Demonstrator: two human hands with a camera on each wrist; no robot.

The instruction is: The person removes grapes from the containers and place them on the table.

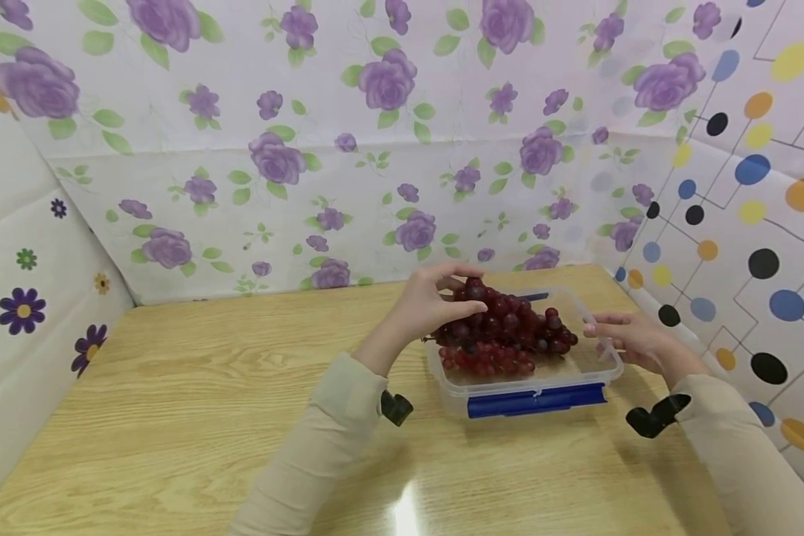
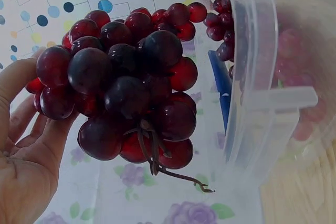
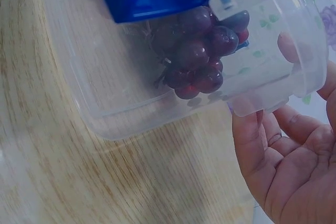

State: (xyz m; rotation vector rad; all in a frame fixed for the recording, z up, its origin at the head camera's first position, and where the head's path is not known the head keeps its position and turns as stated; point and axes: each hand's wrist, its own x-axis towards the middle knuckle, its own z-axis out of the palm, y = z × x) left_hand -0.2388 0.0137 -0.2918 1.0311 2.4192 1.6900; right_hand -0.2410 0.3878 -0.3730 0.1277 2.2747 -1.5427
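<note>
My left hand [image 1: 435,301] grips a bunch of dark red grapes [image 1: 499,316] by its left end, thumb on the near side and fingers over the top. The bunch [image 2: 126,87] is raised at the left rim of a clear plastic container [image 1: 452,388], its brown stem pointing out toward the wrist. More red grapes [image 1: 485,360] show lower down, inside the container. At the opposite end, my right hand [image 1: 633,339] holds the container's right rim, thumb at the wall and fingers curled below the lip. Through the plastic, grapes [image 3: 194,53] appear in the right wrist view.
A blue locking flap [image 1: 536,400] hangs along the container's near side, with another blue flap [image 1: 532,296] at the far side. All stands on a wood-grain table [image 1: 208,402]. Floral sheeting [image 1: 335,171] rises behind, and dotted sheeting [image 1: 744,223] stands close on the right.
</note>
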